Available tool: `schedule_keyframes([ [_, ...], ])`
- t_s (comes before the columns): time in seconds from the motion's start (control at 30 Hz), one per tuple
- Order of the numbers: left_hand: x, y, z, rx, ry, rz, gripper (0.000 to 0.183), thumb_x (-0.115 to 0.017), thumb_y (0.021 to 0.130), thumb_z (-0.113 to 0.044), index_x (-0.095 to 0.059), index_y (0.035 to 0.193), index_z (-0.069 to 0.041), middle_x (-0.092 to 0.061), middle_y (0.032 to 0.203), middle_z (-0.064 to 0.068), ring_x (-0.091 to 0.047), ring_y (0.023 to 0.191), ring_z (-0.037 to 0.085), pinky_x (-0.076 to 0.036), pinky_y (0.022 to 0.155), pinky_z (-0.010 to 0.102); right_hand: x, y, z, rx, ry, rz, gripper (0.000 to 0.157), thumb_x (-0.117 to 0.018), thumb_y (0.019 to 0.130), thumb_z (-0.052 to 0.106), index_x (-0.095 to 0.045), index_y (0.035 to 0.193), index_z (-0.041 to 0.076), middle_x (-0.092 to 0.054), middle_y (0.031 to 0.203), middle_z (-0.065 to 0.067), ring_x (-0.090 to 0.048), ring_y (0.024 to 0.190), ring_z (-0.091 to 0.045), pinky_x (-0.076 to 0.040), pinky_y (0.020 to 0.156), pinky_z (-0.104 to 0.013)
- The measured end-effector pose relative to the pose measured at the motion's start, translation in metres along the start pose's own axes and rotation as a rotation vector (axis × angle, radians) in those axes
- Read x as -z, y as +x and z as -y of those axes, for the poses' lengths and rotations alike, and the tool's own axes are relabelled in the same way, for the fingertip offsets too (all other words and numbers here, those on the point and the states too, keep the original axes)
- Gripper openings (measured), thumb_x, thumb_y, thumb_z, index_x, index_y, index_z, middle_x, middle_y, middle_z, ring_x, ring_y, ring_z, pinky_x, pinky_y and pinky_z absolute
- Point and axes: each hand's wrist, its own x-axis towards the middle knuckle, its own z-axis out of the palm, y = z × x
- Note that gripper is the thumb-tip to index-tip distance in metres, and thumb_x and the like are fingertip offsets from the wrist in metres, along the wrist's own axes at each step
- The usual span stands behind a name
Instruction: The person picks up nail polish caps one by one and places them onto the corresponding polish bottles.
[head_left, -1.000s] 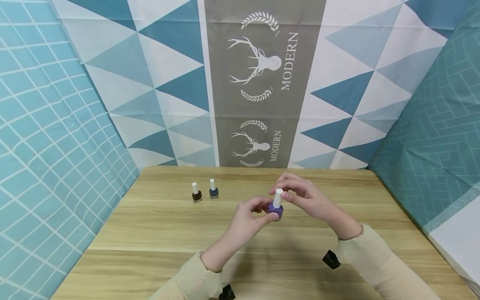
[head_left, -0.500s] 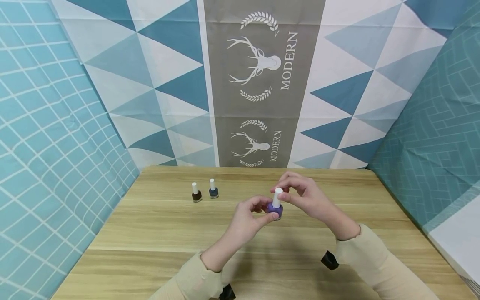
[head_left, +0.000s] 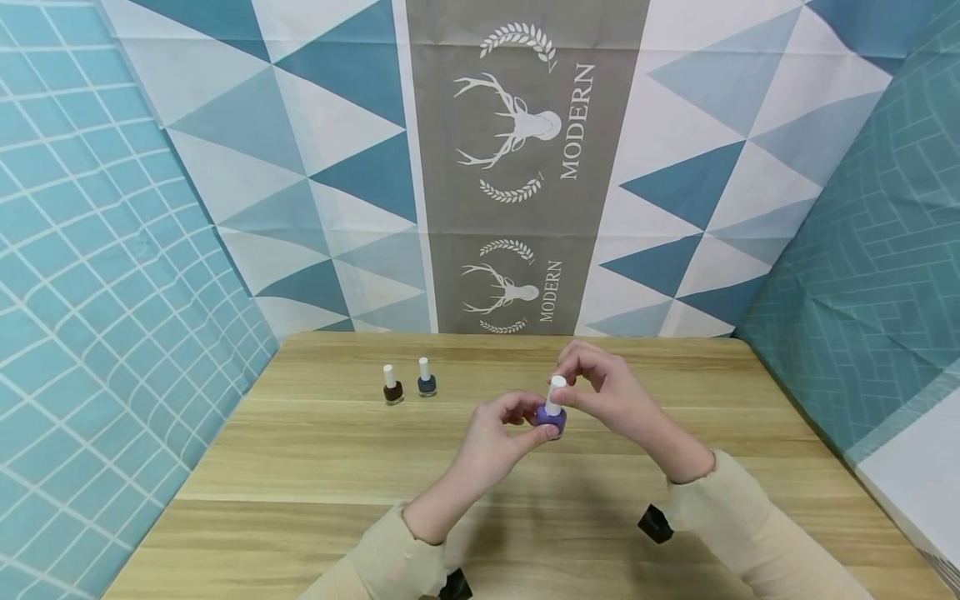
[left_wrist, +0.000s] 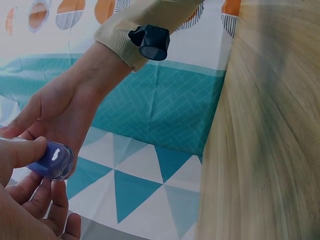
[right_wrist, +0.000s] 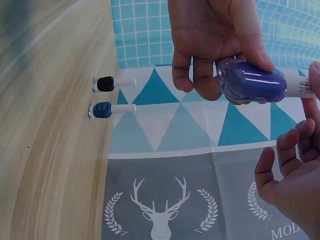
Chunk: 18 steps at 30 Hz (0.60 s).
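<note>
A purple nail polish bottle [head_left: 552, 417] with a tall white cap [head_left: 556, 395] is held up above the wooden table [head_left: 315, 467]. My left hand [head_left: 497, 435] pinches its glass body between thumb and fingers, seen close in the right wrist view, where the bottle [right_wrist: 252, 82] lies across the picture. At the top, my right hand [head_left: 609, 390] grips the white cap with thumb and fingertips. The cap sits on the bottle's neck. In the left wrist view the bottle's rounded base [left_wrist: 56, 161] shows, while the left fingers hide much of the rest.
Two more nail polish bottles stand upright at the back left of the table: a dark brown one [head_left: 393, 390] and a dark blue one [head_left: 427, 383], both white-capped. Patterned cloth [head_left: 517, 167] hangs behind the table, with blue-green cloth at both sides. A black wrist camera [head_left: 656, 523] hangs below the right sleeve.
The right fingers have closed in around the white cap, and the right forearm has shifted slightly to the left. My left hand and the bottle stay nearly still.
</note>
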Motion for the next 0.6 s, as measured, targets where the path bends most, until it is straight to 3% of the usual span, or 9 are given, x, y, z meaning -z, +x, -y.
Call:
schedule_keyframes([
  [0.17,0.0,0.0,0.001,-0.002,-0.002,-0.002,0.025,-0.076,0.08,-0.022,-0.069,0.102,-0.011,-0.068,0.089,-0.002,-0.057,0.083,0.013,-0.046,0.082,0.033,0.0,0.0,-0.002,-0.001,-0.013,0.0,0.01,-0.07,0.084,0.008,-0.062,0.09,0.01,-0.052,0.089,-0.002,-0.048,0.082,-0.015,-0.044,0.073,-0.025],
  [0.4,0.002,0.0,0.001,-0.034,0.011,-0.002,0.024,-0.075,0.081,-0.022,-0.069,0.102,-0.011,-0.069,0.09,-0.003,-0.058,0.084,0.012,-0.047,0.08,0.031,0.007,-0.002,0.002,0.014,0.001,0.118,0.029,-0.05,0.097,0.009,-0.059,0.124,0.006,-0.052,0.1,-0.003,-0.044,0.089,-0.016,-0.042,0.073,-0.028],
  [0.6,0.002,0.0,0.002,-0.046,0.03,0.015,0.026,-0.074,0.082,-0.023,-0.069,0.104,-0.011,-0.07,0.091,-0.003,-0.06,0.085,0.011,-0.047,0.082,0.032,0.01,-0.001,0.002,0.074,0.034,0.198,0.029,-0.044,0.097,0.0,-0.06,0.121,0.001,-0.054,0.109,-0.005,-0.049,0.1,-0.018,-0.045,0.08,-0.032],
])
